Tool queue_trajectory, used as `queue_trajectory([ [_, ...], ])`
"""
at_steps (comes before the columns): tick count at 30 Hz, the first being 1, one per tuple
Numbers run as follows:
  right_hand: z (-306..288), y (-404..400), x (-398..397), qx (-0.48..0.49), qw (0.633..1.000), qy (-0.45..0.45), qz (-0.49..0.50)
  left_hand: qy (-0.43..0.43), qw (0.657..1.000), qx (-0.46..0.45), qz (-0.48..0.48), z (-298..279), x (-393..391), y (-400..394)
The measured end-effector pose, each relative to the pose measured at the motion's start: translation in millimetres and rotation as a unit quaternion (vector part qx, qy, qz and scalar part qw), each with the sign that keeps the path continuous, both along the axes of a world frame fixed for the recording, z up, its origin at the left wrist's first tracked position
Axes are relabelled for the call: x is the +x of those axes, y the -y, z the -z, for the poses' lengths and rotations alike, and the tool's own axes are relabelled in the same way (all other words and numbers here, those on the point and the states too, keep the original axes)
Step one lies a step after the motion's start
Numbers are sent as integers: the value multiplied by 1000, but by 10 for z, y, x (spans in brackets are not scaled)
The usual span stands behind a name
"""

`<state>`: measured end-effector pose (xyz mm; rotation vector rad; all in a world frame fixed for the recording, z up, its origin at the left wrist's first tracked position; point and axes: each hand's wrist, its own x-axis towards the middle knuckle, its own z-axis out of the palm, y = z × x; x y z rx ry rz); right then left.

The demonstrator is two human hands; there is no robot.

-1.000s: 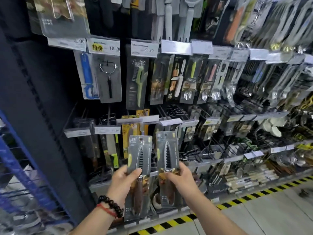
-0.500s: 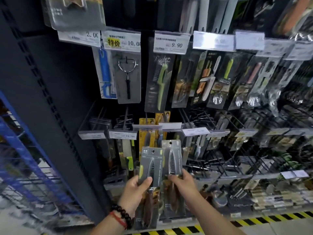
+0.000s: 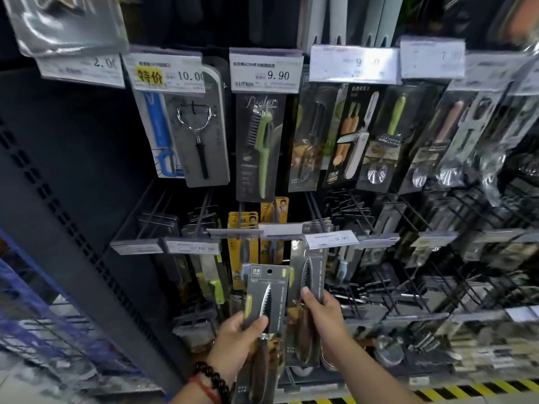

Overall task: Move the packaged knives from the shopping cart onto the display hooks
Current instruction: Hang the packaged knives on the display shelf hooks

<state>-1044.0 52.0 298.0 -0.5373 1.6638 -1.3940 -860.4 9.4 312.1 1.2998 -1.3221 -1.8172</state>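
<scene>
My left hand (image 3: 239, 336) grips a grey carded knife package (image 3: 269, 293) with a serrated blade, a yellow-green strip and a hang hole at its top. My right hand (image 3: 323, 319) holds a second, similar knife package (image 3: 309, 278) upright; its top edge is up under the white 9.90 price tag (image 3: 331, 239) at the tip of a display hook (image 3: 315, 211). I cannot tell whether that package is on the hook. Both packages stand side by side, close to the lower row of hooks.
Peelers hang above: a green one (image 3: 264, 141) and a black-handled one (image 3: 201, 135). Yellow packages (image 3: 243, 228) hang behind the left knife. A blue wire shopping cart (image 3: 43, 330) sits at the lower left. Long bare hooks (image 3: 408, 217) stick out on the right.
The view has moved closer to the rack. My right hand has raised its package up to the 9.90 hook tag, while my left hand keeps its package lower beside it.
</scene>
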Motion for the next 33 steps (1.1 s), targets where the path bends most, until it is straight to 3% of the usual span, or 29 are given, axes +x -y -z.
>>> queue_trajectory([
  [13, -2, 95, -446, -54, 998, 13, 15, 36, 999, 21, -15, 163, -416, 129],
  [18, -258, 112, -451, -44, 999, 20, 3, 35, 999, 25, -12, 203, -483, 171],
  [22, 104, 258, -617, -58, 998, 5, -21, 40, 999, 10, -21, 197, -502, 179],
  [33, 267, 792, -876, -24, 998, -1, -63, 16, 1000, 14, -6, 198, -526, 168],
])
